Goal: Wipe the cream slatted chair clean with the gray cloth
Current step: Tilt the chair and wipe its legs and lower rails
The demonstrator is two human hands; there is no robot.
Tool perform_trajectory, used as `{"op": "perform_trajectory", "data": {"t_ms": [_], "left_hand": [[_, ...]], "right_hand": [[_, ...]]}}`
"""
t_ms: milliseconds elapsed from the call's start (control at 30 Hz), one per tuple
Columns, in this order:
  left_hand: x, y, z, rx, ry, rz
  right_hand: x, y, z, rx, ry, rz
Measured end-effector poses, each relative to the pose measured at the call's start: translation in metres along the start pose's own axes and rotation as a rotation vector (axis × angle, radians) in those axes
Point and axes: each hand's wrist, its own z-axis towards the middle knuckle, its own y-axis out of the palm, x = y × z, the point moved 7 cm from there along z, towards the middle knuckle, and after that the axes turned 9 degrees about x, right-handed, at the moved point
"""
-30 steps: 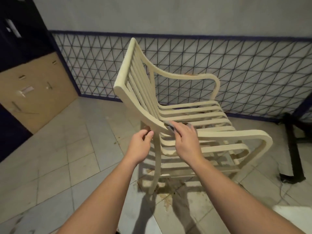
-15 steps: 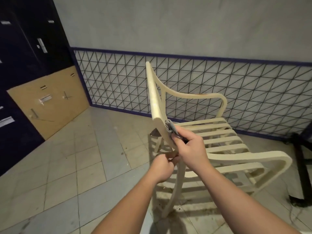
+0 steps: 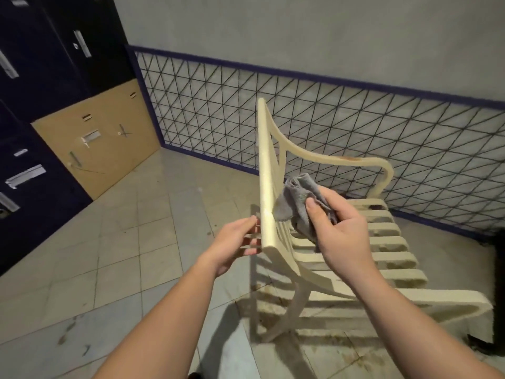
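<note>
The cream slatted chair [image 3: 266, 170] stands on the tiled floor, seen edge-on from behind its backrest, seat slats running off to the right. My right hand [image 3: 337, 236] is closed on a bunched gray cloth [image 3: 296, 201], which touches the inner face of the backrest near its lower end. My left hand [image 3: 235, 246] reaches to the outer side of the backrest, fingers curled behind the slats at its lower edge. Its fingertips are partly hidden by the frame.
A wall with a dark diamond-lattice lower band [image 3: 355, 127] runs behind the chair. Dark cabinet doors [image 3: 41, 64] and a tan board [image 3: 98, 138] stand at the left. A black object [image 3: 497, 283] sits at the right edge. Stains mark the tiles under the chair.
The view has swung so the backrest is seen edge-on. My right hand lifted the cloth up along the backrest and it now shows bunched. My left hand shifted to the slats' back side.
</note>
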Motion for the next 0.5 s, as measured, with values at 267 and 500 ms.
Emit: {"op": "perform_trajectory", "data": {"t_ms": [267, 500], "left_hand": [[0.086, -0.018, -0.028, 0.067, -0.131, -0.072], [0.118, -0.034, -0.035, 0.087, -0.192, -0.007]], "right_hand": [[-0.022, 0.05, -0.04, -0.525, -0.308, -0.571], [-0.063, 0.019, 0.014, -0.353, -0.09, -0.453]]}}
